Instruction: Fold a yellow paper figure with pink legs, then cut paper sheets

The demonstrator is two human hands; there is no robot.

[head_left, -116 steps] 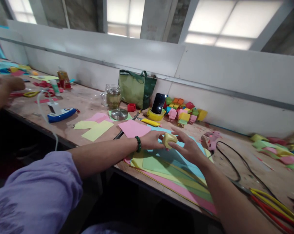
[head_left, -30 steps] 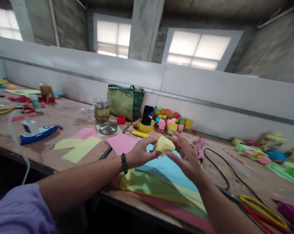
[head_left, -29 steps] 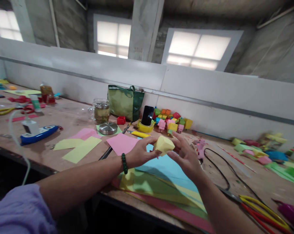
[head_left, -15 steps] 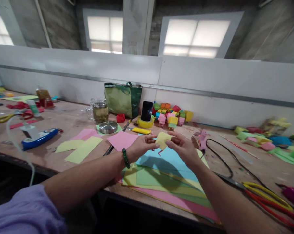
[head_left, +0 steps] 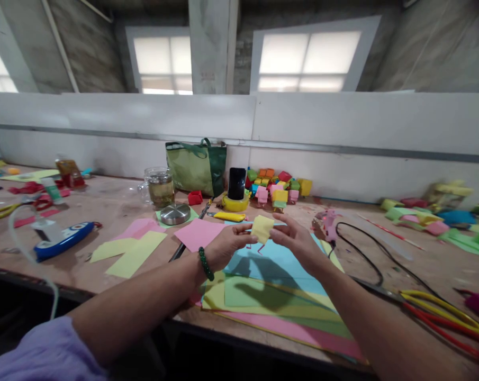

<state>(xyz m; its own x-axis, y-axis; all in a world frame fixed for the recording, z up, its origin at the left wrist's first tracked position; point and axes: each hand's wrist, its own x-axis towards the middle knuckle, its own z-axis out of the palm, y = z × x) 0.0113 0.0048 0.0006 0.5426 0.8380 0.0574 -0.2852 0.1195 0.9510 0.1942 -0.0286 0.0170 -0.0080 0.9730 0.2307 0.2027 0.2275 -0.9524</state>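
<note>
A small yellow folded-paper figure (head_left: 262, 229), box-shaped with thin red legs hanging below, is held above the papers. My left hand (head_left: 229, 244) pinches its left side. At its right edge, the thumb and fingers of my right hand (head_left: 297, 241) close on it. Under both hands lies a stack of coloured paper, with a light blue sheet (head_left: 287, 264) on top and a green sheet (head_left: 243, 292) nearer me. To the left of my left hand is a pink paper square (head_left: 197, 234).
Behind are a yellow utility knife (head_left: 228, 216), a phone (head_left: 236, 182), several small paper figures (head_left: 279, 197), a metal lid (head_left: 175, 214) and a glass mug (head_left: 160, 188). At right are a pink glue gun (head_left: 330, 225) with a black cord and scissors (head_left: 441, 312). A blue tool (head_left: 64, 241) lies left.
The yellow paper figure has turned slightly between my hands, and both hands stay around it. The view has shifted a little to the right and up.
</note>
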